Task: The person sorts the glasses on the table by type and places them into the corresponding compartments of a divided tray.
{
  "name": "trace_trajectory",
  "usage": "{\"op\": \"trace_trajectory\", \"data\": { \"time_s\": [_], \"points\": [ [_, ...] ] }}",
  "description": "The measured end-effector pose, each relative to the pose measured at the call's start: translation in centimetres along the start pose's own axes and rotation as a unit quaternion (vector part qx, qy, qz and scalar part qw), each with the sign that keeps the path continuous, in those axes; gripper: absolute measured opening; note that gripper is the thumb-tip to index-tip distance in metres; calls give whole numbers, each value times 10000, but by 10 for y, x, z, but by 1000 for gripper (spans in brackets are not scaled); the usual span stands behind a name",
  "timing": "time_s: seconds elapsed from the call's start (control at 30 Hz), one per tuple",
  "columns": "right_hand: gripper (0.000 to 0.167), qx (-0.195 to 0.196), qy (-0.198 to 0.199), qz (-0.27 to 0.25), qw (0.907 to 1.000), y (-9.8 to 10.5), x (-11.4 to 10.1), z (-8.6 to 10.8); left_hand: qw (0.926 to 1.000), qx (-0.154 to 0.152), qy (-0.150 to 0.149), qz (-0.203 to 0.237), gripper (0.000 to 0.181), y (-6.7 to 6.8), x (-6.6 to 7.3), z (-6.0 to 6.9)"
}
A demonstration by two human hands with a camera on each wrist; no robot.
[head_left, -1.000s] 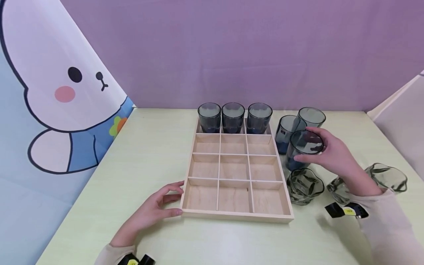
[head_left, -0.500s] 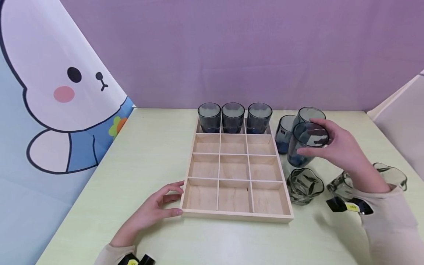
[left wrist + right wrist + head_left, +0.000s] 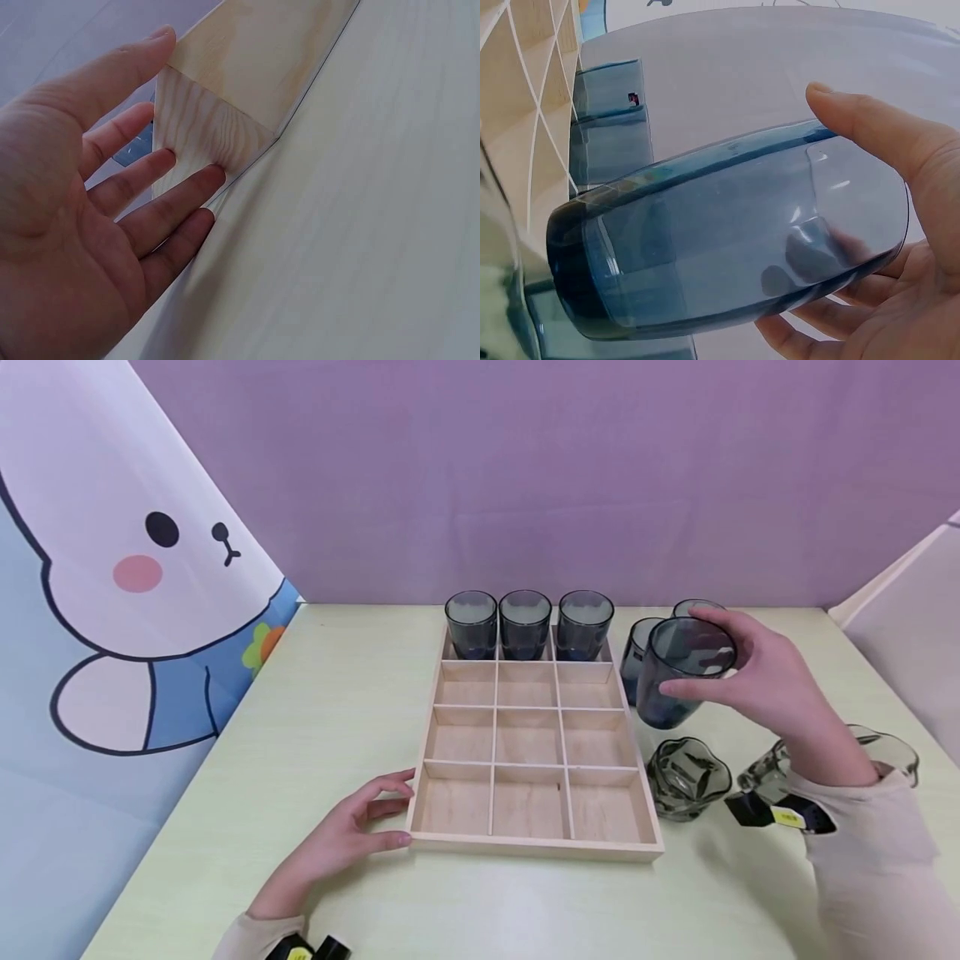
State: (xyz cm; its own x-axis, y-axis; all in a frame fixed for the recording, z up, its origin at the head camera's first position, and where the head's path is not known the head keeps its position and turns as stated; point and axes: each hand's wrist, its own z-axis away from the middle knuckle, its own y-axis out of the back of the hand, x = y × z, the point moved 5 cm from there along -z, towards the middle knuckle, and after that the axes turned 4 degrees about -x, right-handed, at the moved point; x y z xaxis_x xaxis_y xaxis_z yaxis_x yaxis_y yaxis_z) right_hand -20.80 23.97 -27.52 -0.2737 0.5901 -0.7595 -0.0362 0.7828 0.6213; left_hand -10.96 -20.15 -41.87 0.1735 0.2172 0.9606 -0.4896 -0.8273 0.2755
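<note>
My right hand (image 3: 776,681) grips a blue-grey glass (image 3: 675,681) near its rim, right of the wooden tray (image 3: 536,847); the glass (image 3: 720,232) fills much of the right wrist view, thumb on one side and fingers on the other. Three similar glasses (image 3: 471,625) stand in the tray's back row, one per compartment. Behind the held glass, two more blue-grey glasses are partly hidden. My left hand (image 3: 345,835) touches the tray's front left corner, its fingertips against the side wall (image 3: 202,127) in the left wrist view.
A wavy greenish glass (image 3: 688,779) stands beside the tray's right edge. Further right, other wavy clear glasses (image 3: 888,752) are partly covered by the right forearm. A purple backdrop (image 3: 525,485) rises behind the table, and a cartoon-print cloth (image 3: 112,652) hangs at the left.
My right hand has lifted the gripped glass upward, first drifting right and then slightly back left. The left hand stays at the tray corner.
</note>
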Motion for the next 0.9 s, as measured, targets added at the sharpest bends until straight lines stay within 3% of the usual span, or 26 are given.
{"op": "trace_trajectory", "data": {
  "time_s": [0.23,0.9],
  "points": [
    [87,21,4,-96,10000,-11,-13,-6,10000,16,19,-16,44,1,0,1],
    [96,-545,138,17,9984,-53,-36,-29,10000,13,32,-8,44,0,-1,0]
  ]
}}
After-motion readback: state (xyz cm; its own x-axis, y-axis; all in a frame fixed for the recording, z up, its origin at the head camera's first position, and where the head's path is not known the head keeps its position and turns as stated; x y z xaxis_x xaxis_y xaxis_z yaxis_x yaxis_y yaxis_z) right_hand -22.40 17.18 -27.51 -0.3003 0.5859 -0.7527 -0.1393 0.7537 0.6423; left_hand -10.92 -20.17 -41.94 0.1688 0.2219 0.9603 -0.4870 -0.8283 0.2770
